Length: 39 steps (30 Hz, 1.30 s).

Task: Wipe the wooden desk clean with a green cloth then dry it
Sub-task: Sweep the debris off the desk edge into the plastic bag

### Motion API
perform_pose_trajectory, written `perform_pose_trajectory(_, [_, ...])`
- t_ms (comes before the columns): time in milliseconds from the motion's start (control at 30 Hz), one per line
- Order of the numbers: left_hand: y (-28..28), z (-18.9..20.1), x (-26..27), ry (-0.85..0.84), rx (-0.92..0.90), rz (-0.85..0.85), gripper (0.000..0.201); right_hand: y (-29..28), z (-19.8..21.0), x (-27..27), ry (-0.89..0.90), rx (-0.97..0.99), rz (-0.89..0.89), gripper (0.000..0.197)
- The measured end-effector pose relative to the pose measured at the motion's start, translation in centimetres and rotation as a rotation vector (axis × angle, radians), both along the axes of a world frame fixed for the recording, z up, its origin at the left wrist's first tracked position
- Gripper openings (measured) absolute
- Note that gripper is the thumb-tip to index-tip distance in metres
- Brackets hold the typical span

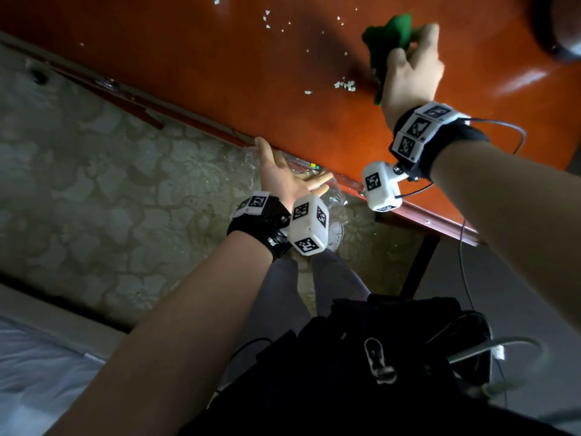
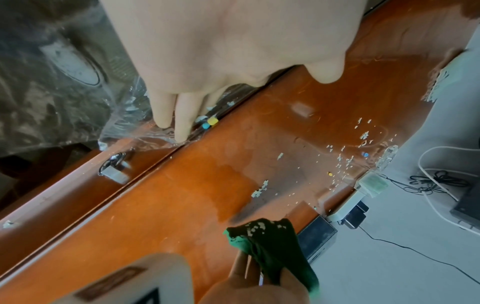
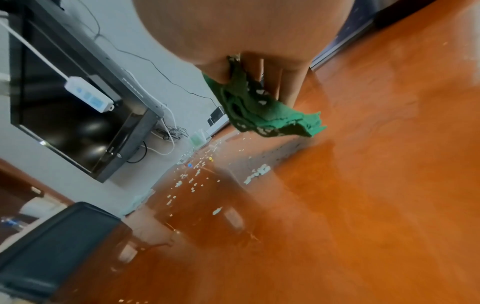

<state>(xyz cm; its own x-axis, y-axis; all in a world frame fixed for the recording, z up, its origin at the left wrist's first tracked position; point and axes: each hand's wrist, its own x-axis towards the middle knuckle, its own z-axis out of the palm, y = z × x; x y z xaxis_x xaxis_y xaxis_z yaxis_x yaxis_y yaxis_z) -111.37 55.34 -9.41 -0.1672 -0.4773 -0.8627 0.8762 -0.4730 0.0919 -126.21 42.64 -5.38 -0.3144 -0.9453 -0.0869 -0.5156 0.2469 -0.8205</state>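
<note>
— Green cloth (image 1: 385,39): where is it held, and by which hand?

— Item one. Bunched in the right hand (image 1: 412,80), fingers curled round its upper part; the rest hangs below the fingers, just above the wooden desk (image 1: 220,73). White bits cling to its folds in both wrist views.

— Long axis?

— Runs from fingertips back toward the wrist, loose end pointing down at the desk surface. Whether that end touches the wood, I cannot tell.

— Item two?

— White crumbs (image 1: 345,84), a small heap just left of the right hand, more scattered further left and beyond. The cloth lies to their right, so the sweep probably goes leftward, across its long axis.

— The other hand?

— Left hand (image 1: 289,177), fingers straight, palm up at the desk's near edge, resting on a clear plastic bag (image 2: 124,115) that hangs there. It sits well apart from the cloth; the right hand alone is placed to wipe.

— Progress?

— Wiping appears unfinished; drying not yet begun.
</note>
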Motion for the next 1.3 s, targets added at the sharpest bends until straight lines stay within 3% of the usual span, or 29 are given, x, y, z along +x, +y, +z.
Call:
perform_pose_trajectory(233, [-0.7,0.3,0.3,0.033,0.050,-0.005,0.092,-0.7,-2.4,0.7,0.221,0.223,0.232,0.036])
perform_pose_trajectory(433, [-0.9,0.1,0.4,0.018,0.056,0.016,0.095,-0.8,-2.0,2.1,0.194,0.321,0.278,0.036])
perform_pose_trajectory(667, [-0.5,-0.6,0.4,-0.042,0.023,0.027,0.090,3.3,-1.3,3.7,0.211,0.394,0.430,0.028])
perform_pose_trajectory(833, [-0.1,0.6,-0.1,-0.031,-0.029,0.010,0.096,7.6,-1.1,5.2,0.131,0.463,0.570,0.007])
perform_pose_trajectory(1033, [0.2,-0.3,-0.2,-0.040,0.015,0.043,0.083,7.6,-1.3,5.5,-0.113,0.566,0.442,0.027])
perform_pose_trajectory(1200, [0.3,-0.4,-0.2,-0.013,0.009,0.036,0.081,7.4,-1.0,4.6,-0.179,0.563,0.400,0.003])
perform_pose_trajectory(1300, [0.1,-0.1,-0.1,-0.022,0.038,0.027,0.083,6.1,-0.6,4.0,-0.210,0.496,0.312,0.011])
